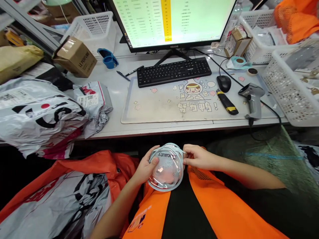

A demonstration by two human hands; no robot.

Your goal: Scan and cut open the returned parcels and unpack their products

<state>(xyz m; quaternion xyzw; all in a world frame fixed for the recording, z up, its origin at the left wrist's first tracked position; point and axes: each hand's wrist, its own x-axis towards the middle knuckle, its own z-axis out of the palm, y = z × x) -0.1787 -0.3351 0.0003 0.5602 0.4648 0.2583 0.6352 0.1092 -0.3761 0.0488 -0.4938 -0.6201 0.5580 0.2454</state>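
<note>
A round clear pouch point(165, 169) with pale blue trim and printed letters ending in "beauty" is held over my lap, below the desk edge. My left hand point(147, 165) grips its left side, thumb on the clear face and fingers behind. At the upper right rim, my right hand point(196, 156) has its fingers curled and pinched at the pale blue trim, perhaps at the zip; the exact part is hidden by the fingers. What lies inside the pouch is blurred by glare.
On the desk are a keyboard point(174, 71), a mouse point(223, 83), a box cutter point(227, 102) and a barcode scanner point(253, 99). Wrapped parcels point(42, 109) crowd the left. White baskets point(294, 86) line the right. An orange-red sack point(99, 162) of parcels stands at lower left.
</note>
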